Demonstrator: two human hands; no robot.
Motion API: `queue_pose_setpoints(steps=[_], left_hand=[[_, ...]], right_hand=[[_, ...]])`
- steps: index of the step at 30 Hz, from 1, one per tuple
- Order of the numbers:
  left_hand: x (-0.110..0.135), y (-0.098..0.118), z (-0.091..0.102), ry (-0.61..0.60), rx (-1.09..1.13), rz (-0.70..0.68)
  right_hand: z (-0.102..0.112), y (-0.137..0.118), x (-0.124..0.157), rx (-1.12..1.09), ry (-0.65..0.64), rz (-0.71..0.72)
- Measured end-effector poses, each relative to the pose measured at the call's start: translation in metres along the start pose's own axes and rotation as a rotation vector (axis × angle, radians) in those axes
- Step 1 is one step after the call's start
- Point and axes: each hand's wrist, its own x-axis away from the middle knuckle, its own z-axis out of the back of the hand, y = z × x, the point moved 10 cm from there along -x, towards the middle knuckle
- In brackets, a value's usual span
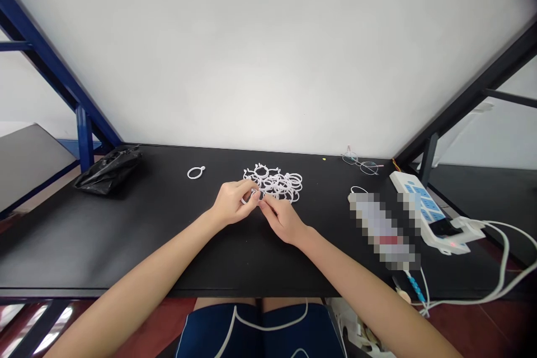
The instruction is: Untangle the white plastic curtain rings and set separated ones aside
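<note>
My left hand (237, 201) is closed on a white plastic ring (244, 200), whose curve shows between the thumb and fingers. Fingertips of my right hand (283, 217) are pinched together at the end of this ring, touching the left thumb; the exact contact is hidden by the fingers. Just behind both hands lies a tangled pile of white plastic rings (282, 182), several of them with small knobs or eyelets. One separate white ring (195, 173) with a small eyelet rests flat on the black table (168, 218), to the left of the pile.
A black plastic bag (109, 170) sits at the far left. To the right are eyeglasses (359, 163), a blurred-out phone-like object (382, 229) and a white power strip (423, 207) with plugged-in cables (501, 274). Slanted metal frames (54, 67) flank the table before a pale wall.
</note>
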Motion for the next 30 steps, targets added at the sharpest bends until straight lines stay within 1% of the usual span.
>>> queue_pose_setpoints(steps=[4, 7, 13, 18, 23, 27, 30], left_hand=[[0.002, 0.001, -0.002, -0.012, -0.048, -0.05], [0.003, 0.001, -0.002, -0.01, -0.043, -0.05], [0.002, 0.01, 0.006, 0.032, -0.027, -0.064], [-0.001, 0.014, 0.013, 0.048, -0.034, -0.097], [-0.001, 0.018, 0.014, 0.046, -0.07, -0.133], [0.0, 0.02, 0.012, 0.023, -0.063, -0.14], [-0.001, 0.022, 0.014, 0.039, -0.071, -0.146]], right_hand=[[0.0, -0.001, 0.0, -0.014, -0.019, -0.007], [-0.001, -0.001, 0.0, -0.04, -0.031, -0.011], [0.0, -0.007, 0.001, -0.103, -0.026, 0.047], [0.005, -0.009, 0.003, -0.058, 0.016, 0.068], [0.012, -0.014, 0.004, -0.051, 0.088, 0.105], [0.011, -0.015, 0.003, -0.045, 0.079, 0.105], [0.008, -0.013, 0.002, -0.021, 0.051, 0.085]])
